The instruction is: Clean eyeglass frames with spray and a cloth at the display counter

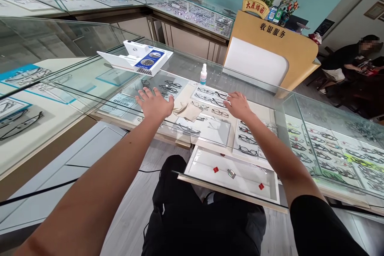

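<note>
My left hand (156,105) lies on the glass display counter (183,58), fingers spread and holding nothing. Farther right, my right hand (239,106) rests with its fingers stretched out, also free of any object. Between the two hands are a crumpled beige cloth (191,112) and a pair of thin-framed eyeglasses (220,113). A small white spray bottle (203,76) stands upright just beyond them. Past my left hand sits an opened white and blue cardboard box (150,59) with its flap folded out. Dark-framed eyeglasses (248,151) lie in rows below my right forearm.
A white drawer (207,158) is pulled out over my lap, holding several small red pieces and a silvery one (231,173). Glass cases of eyeglasses (327,144) flank me. A wooden cashier desk (271,44) stands ahead. At far right a person (345,62) sits.
</note>
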### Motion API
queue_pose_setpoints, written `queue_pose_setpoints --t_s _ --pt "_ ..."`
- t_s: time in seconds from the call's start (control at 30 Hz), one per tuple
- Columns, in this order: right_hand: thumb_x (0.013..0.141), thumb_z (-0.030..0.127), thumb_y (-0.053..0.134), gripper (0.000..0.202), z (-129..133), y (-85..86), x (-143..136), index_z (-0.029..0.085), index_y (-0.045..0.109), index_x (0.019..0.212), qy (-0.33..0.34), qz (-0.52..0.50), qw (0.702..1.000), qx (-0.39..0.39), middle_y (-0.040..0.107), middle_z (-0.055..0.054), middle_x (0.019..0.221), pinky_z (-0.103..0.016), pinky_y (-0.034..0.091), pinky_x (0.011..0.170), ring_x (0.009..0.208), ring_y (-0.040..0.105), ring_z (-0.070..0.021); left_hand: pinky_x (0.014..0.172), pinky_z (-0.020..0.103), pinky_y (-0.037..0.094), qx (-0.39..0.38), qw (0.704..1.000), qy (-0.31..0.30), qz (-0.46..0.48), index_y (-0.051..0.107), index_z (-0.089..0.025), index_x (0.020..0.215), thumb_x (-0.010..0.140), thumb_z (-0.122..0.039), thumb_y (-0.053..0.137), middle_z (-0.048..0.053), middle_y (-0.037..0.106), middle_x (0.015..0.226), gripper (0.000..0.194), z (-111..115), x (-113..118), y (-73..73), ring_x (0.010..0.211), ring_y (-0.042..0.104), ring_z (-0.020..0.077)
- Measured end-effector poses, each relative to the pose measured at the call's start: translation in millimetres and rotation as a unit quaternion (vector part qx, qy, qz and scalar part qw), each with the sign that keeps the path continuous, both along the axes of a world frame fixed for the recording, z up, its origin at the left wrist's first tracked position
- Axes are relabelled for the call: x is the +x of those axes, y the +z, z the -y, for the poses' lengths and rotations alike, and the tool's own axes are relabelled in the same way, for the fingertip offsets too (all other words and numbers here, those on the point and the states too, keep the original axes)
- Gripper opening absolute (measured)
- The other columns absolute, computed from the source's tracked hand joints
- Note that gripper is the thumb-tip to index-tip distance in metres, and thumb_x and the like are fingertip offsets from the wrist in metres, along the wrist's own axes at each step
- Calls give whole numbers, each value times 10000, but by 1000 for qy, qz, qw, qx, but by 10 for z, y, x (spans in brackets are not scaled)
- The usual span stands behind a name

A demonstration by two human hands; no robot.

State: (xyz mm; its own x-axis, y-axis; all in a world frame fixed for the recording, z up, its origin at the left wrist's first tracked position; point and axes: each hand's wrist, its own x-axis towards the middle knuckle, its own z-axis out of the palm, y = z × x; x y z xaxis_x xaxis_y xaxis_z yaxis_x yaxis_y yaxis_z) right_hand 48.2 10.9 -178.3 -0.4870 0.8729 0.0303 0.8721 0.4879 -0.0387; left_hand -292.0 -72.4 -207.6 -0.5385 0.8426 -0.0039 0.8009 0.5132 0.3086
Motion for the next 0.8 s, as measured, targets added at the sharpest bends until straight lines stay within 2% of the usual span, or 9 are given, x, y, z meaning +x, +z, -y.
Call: queue_pose_setpoints --t_s 0.13,0.27,0.33,0.43,0.5,0.57,0.67,0.8 --pt "1180 454 338 608 15 13 -61 76 688 1503 4 -2 1000 16 596 -188 1689 -624 261 1357 1623 395 -435 1410 654 41 1 1000 3 11 244 14 1787 998 -725 300 309 114 1877 1083 0 -1 14 1760 39 498" --pt "1179 492 316 659 294 185 -42 65 601 1591 13 -24 998 52 556 -203 1715 -647 255 1369 1631 385 -448 1405 671 31 14 1000 2 22 263 58 1766 984 -696 367 334 113 1866 1090 6 11 34 1750 50 530" --pt "1175 528 307 692 561 342 4 70 572 1620 30 -47 996 65 519 -199 1745 -667 247 1381 1654 359 -451 1400 679 40 19 1000 -2 23 272 80 1754 995 -678 364 354 116 1858 1077 11 19 38 1745 55 543" --pt "1164 610 303 719 1082 614 104 160 535 1675 81 -100 991 48 483 -138 1782 -687 277 1387 1703 300 -429 1399 680 50 22 1000 -2 21 268 76 1758 1004 -682 342 352 124 1858 1071 22 26 40 1747 56 537" --pt "1154 645 323 729 1460 763 178 207 509 1706 108 -128 986 14 439 -109 1814 -678 286 1400 1724 276 -408 1402 679 38 23 999 -3 29 252 60 1768 990 -702 363 334 113 1866 1094 28 24 34 1749 43 533" --pt "1141 668 372 733 1816 835 245 250 485 1732 133 -143 980 -42 417 -77 1830 -672 278 1417 1741 256 -391 1407 669 21 23 999 -5 34 241 39 1778 979 -738 369 316 95 1876 1122 27 16 21 1753 29 522" --pt "1130 669 429 702 2240 742 328 320 487 1737 171 -155 963 -142 452 -46 1812 -654 327 1409 1736 293 -371 1407 674 -2 26 999 -1 38 243 -1 1791 966 -800 364 289 93 1885 1155 11 -2 -9 1756 17 517" --pt "1124 679 445 686 2500 294 394 318 549 1697 179 -140 944 -239 538 -86 1753 -657 408 1359 1696 380 -383 1405 689 16 18 999 2 38 246 -21 1796 974 -775 407 276 112 1887 1127 -7 -15 -20 1754 19 520"
